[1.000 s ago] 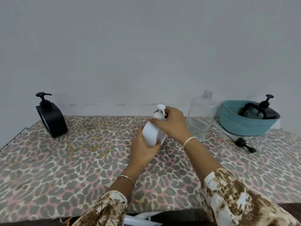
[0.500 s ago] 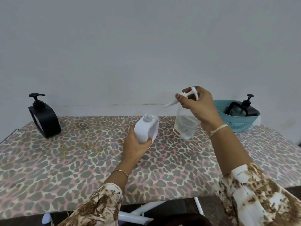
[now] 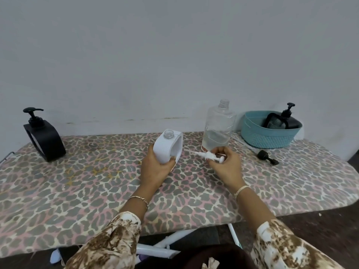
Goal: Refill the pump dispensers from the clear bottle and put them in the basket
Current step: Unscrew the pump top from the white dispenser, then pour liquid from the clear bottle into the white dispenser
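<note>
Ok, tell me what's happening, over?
Left hand holds white dispenser, neck open. Right hand holds its pump. Clear bottle uncapped, nothing blocking it.

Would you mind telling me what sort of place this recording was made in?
Probably a plain room at home, not a workshop: the work surface is an ironing board with a leopard-print cover, set against a bare grey wall, with a small teal basket on it.

Plain grey-white wall (image 3: pixel 174 55) behind, faintly stained along a low line. Tabletop (image 3: pixel 77 191) draped in leopard-print cloth, rounded at the right end. Dark floor (image 3: pixel 320 220) below right; white metal frame tubes (image 3: pixel 165 243) under the near edge. Soft, even light.
</note>
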